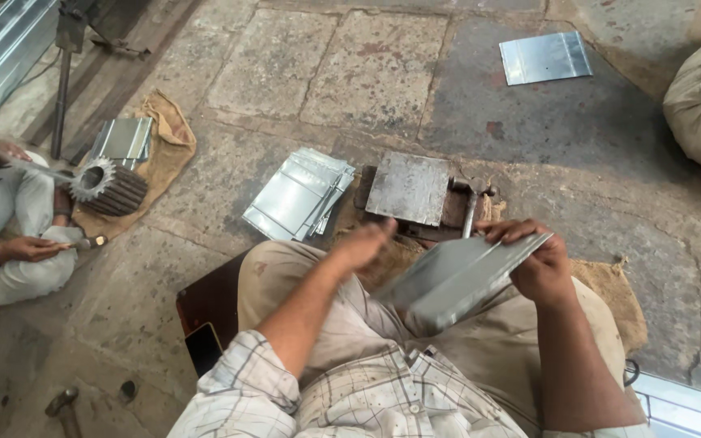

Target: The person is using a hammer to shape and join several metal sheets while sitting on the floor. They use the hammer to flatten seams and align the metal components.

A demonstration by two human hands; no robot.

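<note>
The right hand point(539, 264) grips the far end of a folded metal sheet point(456, 280) held over the lap, fingers curled over its top edge. The left hand point(363, 243) sits blurred at the sheet's near-left end; whether it clasps it I cannot tell. Just beyond both hands lie a steel block point(409, 187) and a stack of sheets point(298, 195)

Sheet metal piece point(456, 280) silver-grey; shirt sleeve point(245, 393) white plaid (grey lines); trousers point(367, 316) beige.
</note>
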